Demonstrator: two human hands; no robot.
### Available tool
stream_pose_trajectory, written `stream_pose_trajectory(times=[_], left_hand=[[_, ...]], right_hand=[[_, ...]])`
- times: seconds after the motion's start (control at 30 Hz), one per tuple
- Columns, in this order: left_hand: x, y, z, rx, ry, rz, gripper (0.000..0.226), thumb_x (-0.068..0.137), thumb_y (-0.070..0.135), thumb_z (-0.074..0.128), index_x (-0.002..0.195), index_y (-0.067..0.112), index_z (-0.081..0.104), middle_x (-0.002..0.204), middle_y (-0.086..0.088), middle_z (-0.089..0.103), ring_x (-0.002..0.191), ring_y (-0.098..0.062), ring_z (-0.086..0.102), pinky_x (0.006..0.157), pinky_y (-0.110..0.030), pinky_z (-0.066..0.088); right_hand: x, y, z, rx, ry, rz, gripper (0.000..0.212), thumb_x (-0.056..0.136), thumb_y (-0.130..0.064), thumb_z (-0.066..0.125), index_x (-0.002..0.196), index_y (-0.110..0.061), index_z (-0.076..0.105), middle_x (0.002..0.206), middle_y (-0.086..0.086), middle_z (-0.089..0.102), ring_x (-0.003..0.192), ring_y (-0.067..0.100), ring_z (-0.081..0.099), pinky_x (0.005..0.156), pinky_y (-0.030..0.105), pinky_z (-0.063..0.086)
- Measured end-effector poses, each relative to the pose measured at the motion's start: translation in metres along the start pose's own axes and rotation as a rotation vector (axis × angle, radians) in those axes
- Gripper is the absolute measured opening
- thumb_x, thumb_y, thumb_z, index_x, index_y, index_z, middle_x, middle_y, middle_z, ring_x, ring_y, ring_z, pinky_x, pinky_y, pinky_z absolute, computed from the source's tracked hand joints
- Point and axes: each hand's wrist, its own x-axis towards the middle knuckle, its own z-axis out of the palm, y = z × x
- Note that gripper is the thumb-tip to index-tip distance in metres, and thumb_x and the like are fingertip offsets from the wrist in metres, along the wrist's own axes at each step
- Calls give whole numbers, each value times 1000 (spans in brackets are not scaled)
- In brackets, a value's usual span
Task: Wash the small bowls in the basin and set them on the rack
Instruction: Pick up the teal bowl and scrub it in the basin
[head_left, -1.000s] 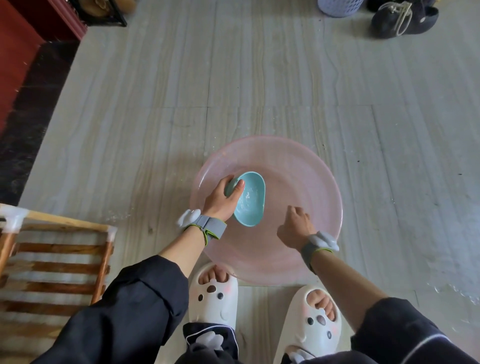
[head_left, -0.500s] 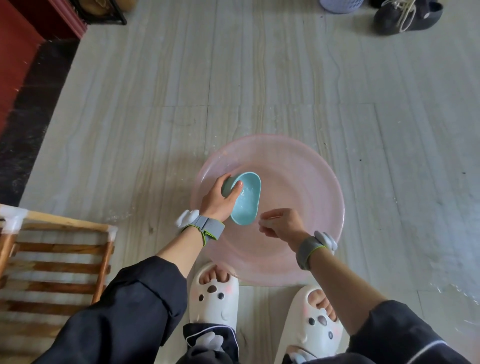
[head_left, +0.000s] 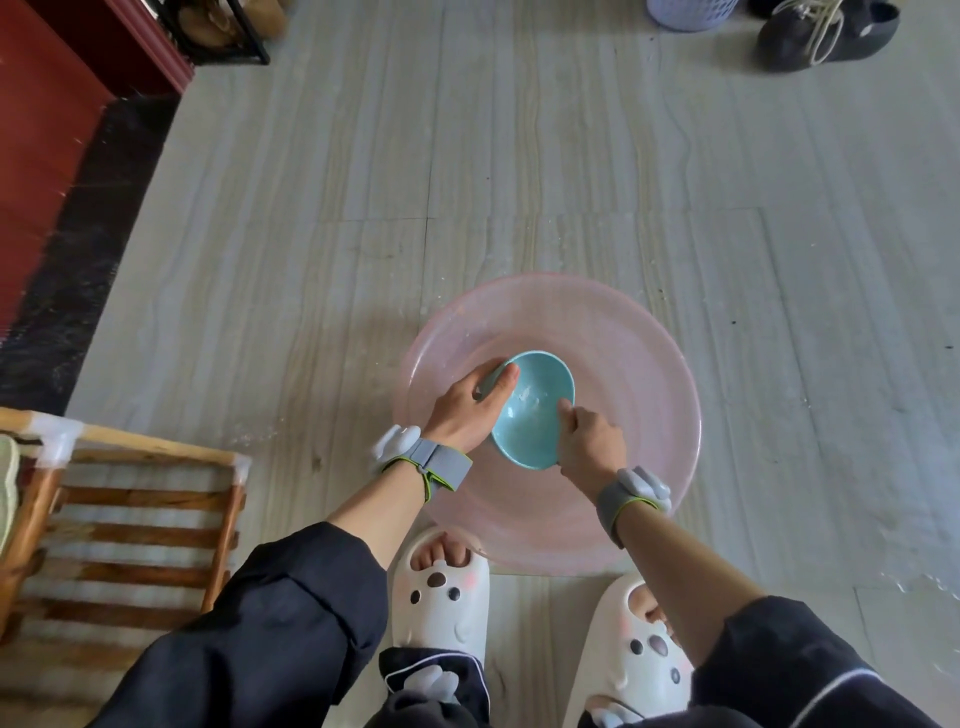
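Observation:
A small teal bowl (head_left: 530, 410) is held over the pink plastic basin (head_left: 639, 364) on the floor, its opening turned up toward me. My left hand (head_left: 467, 408) grips the bowl's left rim, thumb inside. My right hand (head_left: 589, 441) holds the right rim with curled fingers, one finger reaching into the bowl. The wooden slatted rack (head_left: 130, 519) stands at the lower left, apart from the basin. Part of a pale green thing shows at the rack's far left edge.
My feet in white slippers (head_left: 441, 587) stand just in front of the basin. A dark shoe (head_left: 826, 31) and a lilac basket (head_left: 691, 13) lie at the far right. A red cabinet (head_left: 47, 130) and a black stand (head_left: 218, 31) line the left. Water drops lie right of the basin.
My right hand came up from the basin's front to the bowl's right rim. The bowl turned from tilted sideways to facing up.

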Motion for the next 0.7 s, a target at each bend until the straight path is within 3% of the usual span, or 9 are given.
stream_pose_trajectory(times=[0.07,0.13,0.2,0.27,0.33,0.4,0.47,0.6,0.7], left_hand=[[1,2,3,-10,16,-2,40,93,67,44,127,48,54,121,14,61,116,-18,57,104,-34,45],[3,7,4,-7,46,-11,40,93,65,45,127,47,54,117,13,60,113,-19,57,101,-31,45],[4,11,5,-6,46,-26,40,93,65,45,127,45,55,115,13,59,112,-19,57,96,-28,44],[4,13,5,13,13,-28,41,92,66,46,126,45,56,121,12,61,112,-18,57,93,-26,42],[4,13,6,42,-33,-33,44,92,68,45,128,45,56,122,11,62,113,-21,58,95,-28,44],[3,12,5,44,-62,-36,45,91,69,44,128,45,56,121,12,62,118,-22,58,102,-35,46],[3,12,4,44,-65,-30,46,91,70,44,128,45,55,128,11,61,121,-20,56,106,-37,44],[4,21,4,56,-9,-28,47,93,67,43,131,43,54,132,9,59,121,-19,55,96,-25,39],[3,25,3,45,17,-26,45,92,66,45,129,42,56,132,10,59,118,-19,54,94,-25,40]], right_hand=[[-4,-2,-4,90,-4,9,50,96,-54,34,90,-14,64,76,13,70,60,32,68,63,42,60],[-12,-3,-2,277,-75,38,24,97,-35,52,99,-12,59,80,11,68,52,23,64,57,39,60],[-18,-3,1,470,-228,105,40,86,-32,73,112,-13,50,89,7,64,55,19,59,52,33,57],[-19,-2,4,459,-259,135,57,75,-41,82,114,-16,49,94,6,64,56,18,58,47,26,52],[-14,0,2,302,-156,115,45,81,-50,69,107,-15,60,86,8,68,55,23,62,49,31,56],[-8,3,-2,162,-58,93,57,85,-63,41,96,-14,67,76,12,70,64,34,68,64,43,60],[-6,4,-3,131,-39,87,66,87,-67,27,92,-14,66,72,12,70,67,36,69,70,45,60],[-9,-3,0,354,-153,101,31,94,-34,58,109,-6,57,80,10,66,52,21,61,55,35,59],[-13,-4,6,486,-259,150,58,76,-37,83,114,-14,47,95,8,62,56,18,56,49,27,52]])
